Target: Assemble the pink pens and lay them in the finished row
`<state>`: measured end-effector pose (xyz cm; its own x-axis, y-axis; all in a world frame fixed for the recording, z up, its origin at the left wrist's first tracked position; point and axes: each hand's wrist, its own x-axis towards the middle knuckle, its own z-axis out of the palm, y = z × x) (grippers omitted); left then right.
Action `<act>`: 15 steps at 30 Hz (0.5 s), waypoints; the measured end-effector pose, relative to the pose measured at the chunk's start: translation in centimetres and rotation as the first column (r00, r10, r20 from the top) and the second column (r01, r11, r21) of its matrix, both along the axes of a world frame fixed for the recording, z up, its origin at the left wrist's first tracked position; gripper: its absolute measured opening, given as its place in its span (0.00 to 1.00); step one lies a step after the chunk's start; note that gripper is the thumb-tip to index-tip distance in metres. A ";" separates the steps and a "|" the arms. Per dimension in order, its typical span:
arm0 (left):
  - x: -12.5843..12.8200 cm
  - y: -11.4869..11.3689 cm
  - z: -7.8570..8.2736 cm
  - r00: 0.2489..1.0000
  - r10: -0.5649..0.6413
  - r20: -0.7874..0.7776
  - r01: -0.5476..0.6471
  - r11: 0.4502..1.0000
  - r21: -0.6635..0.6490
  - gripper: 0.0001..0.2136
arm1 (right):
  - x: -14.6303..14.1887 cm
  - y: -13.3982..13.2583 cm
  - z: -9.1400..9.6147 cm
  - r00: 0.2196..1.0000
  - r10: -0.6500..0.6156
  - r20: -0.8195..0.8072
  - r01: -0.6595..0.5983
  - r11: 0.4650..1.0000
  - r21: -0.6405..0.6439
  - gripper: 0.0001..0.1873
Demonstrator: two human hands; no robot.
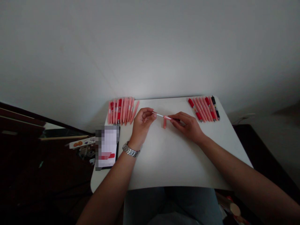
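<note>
Over the middle of the table, my left hand (144, 120) pinches the far end of a thin white pen refill (160, 115). The refill's other end runs into a pink pen barrel (167, 117), which the fingers of my right hand (185, 124) grip. Just below the barrel, a short pink pen part (164, 123) lies on the white table (168, 162). A silver watch (131, 150) is on my left wrist.
At the back left lies a row of pink and red pens (122, 111). Another row, with pink, red and black pens (203, 109), is at the back right. A phone (107, 147) rests near the table's left edge. The wall (164, 62) stands behind.
</note>
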<state>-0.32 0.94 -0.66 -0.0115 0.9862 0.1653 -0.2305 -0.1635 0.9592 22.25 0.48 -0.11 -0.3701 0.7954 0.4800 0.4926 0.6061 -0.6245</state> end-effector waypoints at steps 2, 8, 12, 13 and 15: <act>0.0 0.0 -0.1 1.000 -0.001 0.002 0.001 1.000 -0.007 0.15 | 0.0 -0.1 0.1 1.000 -0.006 -0.001 0.006 1.000 -0.011 0.13; -0.1 0.1 0.1 0.999 0.039 -0.026 -0.039 0.999 0.009 0.14 | 0.1 -0.1 0.4 0.999 -0.030 -0.039 0.029 0.999 -0.020 0.12; -0.2 -0.1 0.5 0.978 0.105 -0.180 -0.092 0.993 0.076 0.10 | 0.2 0.0 0.3 0.996 -0.065 -0.062 0.064 0.998 -0.013 0.12; -0.2 -0.2 0.6 0.967 0.115 -0.226 -0.095 0.991 0.100 0.09 | 0.2 0.1 0.3 0.995 -0.077 -0.069 0.076 0.997 -0.014 0.12; -0.2 -0.4 0.6 0.942 0.124 -0.313 -0.081 0.986 0.147 0.07 | 0.3 0.1 0.3 0.991 -0.102 -0.084 0.101 0.995 -0.019 0.12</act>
